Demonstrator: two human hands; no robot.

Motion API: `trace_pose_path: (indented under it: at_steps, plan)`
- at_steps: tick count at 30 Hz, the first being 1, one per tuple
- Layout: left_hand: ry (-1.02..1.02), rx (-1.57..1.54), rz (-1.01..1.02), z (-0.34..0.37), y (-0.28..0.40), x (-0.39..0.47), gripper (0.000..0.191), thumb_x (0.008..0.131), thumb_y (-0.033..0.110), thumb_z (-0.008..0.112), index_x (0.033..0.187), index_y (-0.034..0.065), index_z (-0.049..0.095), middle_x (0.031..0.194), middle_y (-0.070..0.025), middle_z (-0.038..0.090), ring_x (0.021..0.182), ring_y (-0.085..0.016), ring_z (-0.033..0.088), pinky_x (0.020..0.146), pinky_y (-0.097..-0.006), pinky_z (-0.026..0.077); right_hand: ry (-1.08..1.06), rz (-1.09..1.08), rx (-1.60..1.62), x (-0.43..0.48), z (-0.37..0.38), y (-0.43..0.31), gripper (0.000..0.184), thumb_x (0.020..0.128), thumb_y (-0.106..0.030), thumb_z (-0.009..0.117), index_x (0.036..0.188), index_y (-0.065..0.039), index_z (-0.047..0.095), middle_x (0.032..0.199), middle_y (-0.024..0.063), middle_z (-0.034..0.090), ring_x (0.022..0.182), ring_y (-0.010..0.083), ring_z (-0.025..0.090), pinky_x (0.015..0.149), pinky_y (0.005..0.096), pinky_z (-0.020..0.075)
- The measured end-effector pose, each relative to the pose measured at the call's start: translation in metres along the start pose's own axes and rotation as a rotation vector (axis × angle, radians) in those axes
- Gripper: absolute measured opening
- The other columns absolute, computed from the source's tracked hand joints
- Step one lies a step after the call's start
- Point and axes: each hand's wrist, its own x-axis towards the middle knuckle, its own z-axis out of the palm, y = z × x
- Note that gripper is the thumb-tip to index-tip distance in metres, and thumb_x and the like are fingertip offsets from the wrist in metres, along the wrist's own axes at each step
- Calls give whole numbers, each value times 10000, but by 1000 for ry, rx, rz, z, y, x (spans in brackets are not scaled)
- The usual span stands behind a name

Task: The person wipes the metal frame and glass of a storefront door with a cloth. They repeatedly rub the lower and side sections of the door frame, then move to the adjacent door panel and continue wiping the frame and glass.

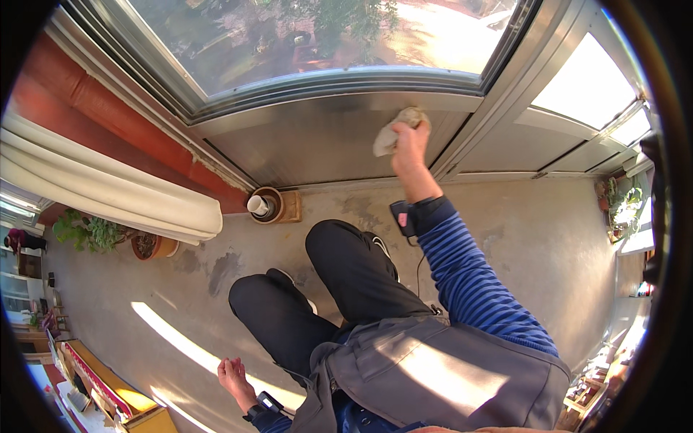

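Note:
My right hand grips a crumpled whitish cloth against the upper right part of a metal panel. This panel sits below a framed window pane. Down at the lower left, my left hand hangs beside my body over the floor, its fingers curled; I see nothing in it. A small dark device is strapped at each wrist, and a cable runs from the right one.
A terracotta pot with a white cup-like container inside stands against the wall base. To its left are a pale curtain and a potted plant. A yellow box-like piece of furniture stands lower left. Another person appears far left.

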Motion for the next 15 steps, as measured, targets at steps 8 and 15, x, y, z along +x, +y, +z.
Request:
trace_pose_path:
  at_steps: [8,15]
  plan:
    - [29,-28,-22,-16,-13,3,232,1042,237,629,1235,117,587,980,-30,681,960,-186,682,823,-320,534,-219,441,425,-48,85,44,415,814,70,605,1217,-3,536,1131,146,618,971,317,655,822,479,572]
    - [107,-74,-44,-35,-12,2,208,1042,218,625,1211,98,595,957,-38,682,935,-195,689,791,-312,536,-225,638,604,-13,59,49,321,900,-14,572,1210,67,582,1230,209,628,1167,384,608,1035,533,518]
